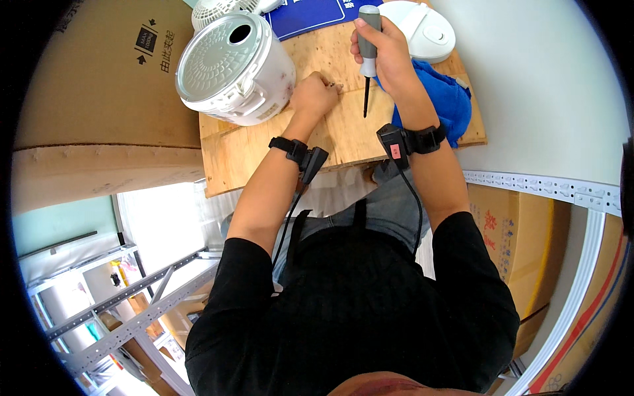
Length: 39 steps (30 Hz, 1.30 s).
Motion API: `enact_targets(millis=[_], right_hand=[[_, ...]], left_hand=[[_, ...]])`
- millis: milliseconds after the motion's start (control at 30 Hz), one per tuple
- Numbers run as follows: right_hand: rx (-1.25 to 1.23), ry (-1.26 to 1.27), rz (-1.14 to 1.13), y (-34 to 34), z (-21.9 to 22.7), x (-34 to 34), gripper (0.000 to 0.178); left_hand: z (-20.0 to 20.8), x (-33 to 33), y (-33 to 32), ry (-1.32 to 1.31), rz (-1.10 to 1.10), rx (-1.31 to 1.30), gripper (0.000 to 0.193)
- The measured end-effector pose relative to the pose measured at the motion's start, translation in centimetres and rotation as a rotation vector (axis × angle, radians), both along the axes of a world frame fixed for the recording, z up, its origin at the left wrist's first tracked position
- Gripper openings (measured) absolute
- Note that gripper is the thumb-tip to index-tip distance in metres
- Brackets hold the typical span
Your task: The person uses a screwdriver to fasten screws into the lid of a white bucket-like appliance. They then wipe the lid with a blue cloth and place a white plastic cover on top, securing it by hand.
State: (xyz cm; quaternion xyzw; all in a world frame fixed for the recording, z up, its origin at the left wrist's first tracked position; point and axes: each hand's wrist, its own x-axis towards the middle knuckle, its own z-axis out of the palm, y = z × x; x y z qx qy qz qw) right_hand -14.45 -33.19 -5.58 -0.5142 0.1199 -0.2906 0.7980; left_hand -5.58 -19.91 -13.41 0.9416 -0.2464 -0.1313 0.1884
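Observation:
My right hand (391,56) is wrapped round the grey handle of a screwdriver (368,68). Its dark shaft points down over the wooden tabletop (356,142). My left hand (313,96) rests on the wood with its fingers curled; small dark bits show at the fingertips, too small to name. Just left of that hand stands a white round appliance (267,76), which looks like a rice cooker, with a silver patterned top (221,56) and a dark round hole in it. A blue cloth (444,99) lies beside my right wrist.
A white lid-like part (429,36) sits at the back right, and a white slotted part (214,12) at the back left. Between them lies a blue printed sheet (307,16). A large cardboard box (99,86) rises on the left, a pale wall (541,86) on the right.

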Motion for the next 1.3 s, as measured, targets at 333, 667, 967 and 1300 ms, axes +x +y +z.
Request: enact_targets(millis=[333, 667, 967, 1300], right_hand=[[-0.028, 0.003, -0.003, -0.1, -0.4, -0.6, 0.022], [0.085, -0.285, 0.042, 1.5, 3.1, 1.2, 0.017], [0.152, -0.332, 0.214, 7.1, 7.3, 1.9, 0.017], [0.083, -0.345, 0.220, 10.0, 9.4, 2.2, 0.024]], left_hand=[[0.4, 0.0, 0.1, 0.064, -0.021, -0.059, 0.023], [1.4, -1.7, 6.4, 0.463, -0.206, -0.729, 0.010], [4.6, -4.0, 11.9, 0.228, -0.300, -0.850, 0.026], [5.9, -4.0, 14.8, 0.223, -0.279, -0.924, 0.026]])
